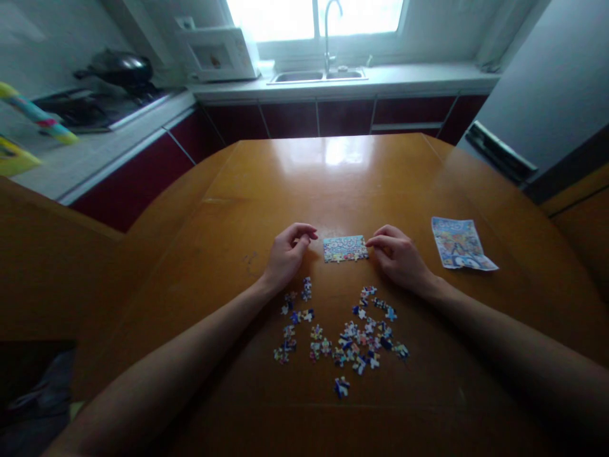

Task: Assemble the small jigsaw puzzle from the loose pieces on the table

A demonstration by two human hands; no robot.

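A partly assembled jigsaw puzzle (346, 249) lies flat on the table, its front and right edges notched. My right hand (397, 255) rests at its right side, with bent fingers closed together and the fingertips on that edge. Just left of the puzzle, and apart from it, my left hand (288, 252) is loosely curled, thumb close to the fingers; nothing shows in it. Nearer to me, between my forearms, loose jigsaw pieces (364, 339) are scattered, thickest at the right. A single piece (341, 386) lies closest to me.
A creased printed picture sheet (459, 243) lies right of my right hand. The wooden table (295, 184) has rounded far corners. Beyond it are a counter with a sink (314, 76), a white microwave (219, 54), a stove with a dark pan (118, 66) and a fridge (542, 95).
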